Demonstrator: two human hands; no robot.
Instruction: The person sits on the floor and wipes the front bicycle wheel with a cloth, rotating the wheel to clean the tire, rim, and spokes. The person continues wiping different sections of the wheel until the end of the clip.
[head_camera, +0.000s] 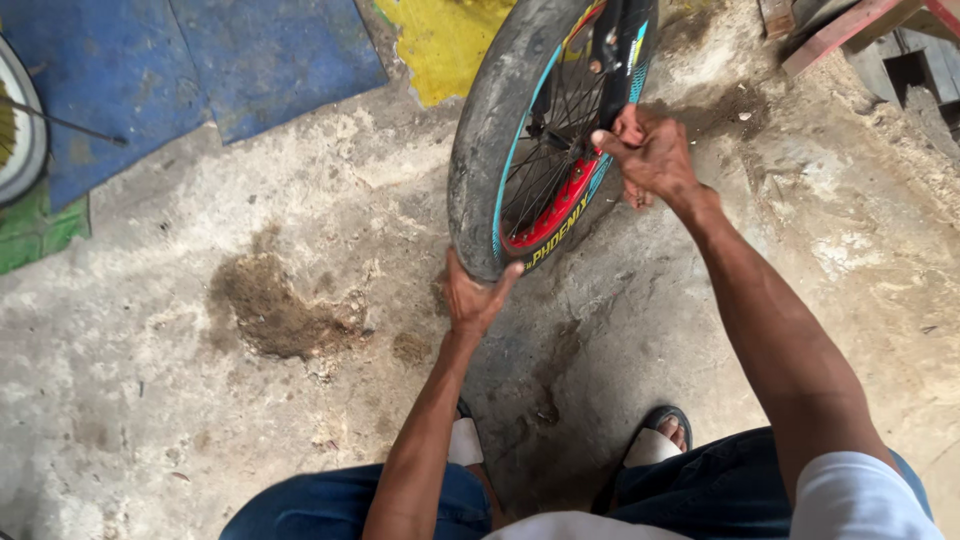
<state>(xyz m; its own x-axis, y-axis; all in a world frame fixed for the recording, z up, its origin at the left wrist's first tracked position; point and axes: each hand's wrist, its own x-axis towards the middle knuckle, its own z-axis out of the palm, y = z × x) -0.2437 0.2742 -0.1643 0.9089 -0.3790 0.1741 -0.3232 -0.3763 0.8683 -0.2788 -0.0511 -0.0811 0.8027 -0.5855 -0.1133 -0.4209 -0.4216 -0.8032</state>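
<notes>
I see bare concrete floor (200, 420) running wide and open to the left and near side, stained by a dark patch (270, 305) left of centre. At the far left edge the room closes: blue mats (200, 70) lie there, with a green one below and another wheel's rim (18, 120) cut off by the frame. A yellow mat (440, 40) lies just behind the work, and wooden framing (860, 30) crowds the far right corner. Near me, my two sandalled feet (655, 440) flank the spot below the wheel.

The bicycle wheel (530, 130) stands upright at far centre, its grey tyre (480, 150) facing left, red rim and black spokes inside. My left hand (475, 295) cups the tyre's lowest curve from beneath — fingers on the tread, thumb across the sidewall. My right hand (650, 155) is curled tight at the wheel's right side, by the black fork; I think it grips the rim's edge, though the fingers hide the contact.
</notes>
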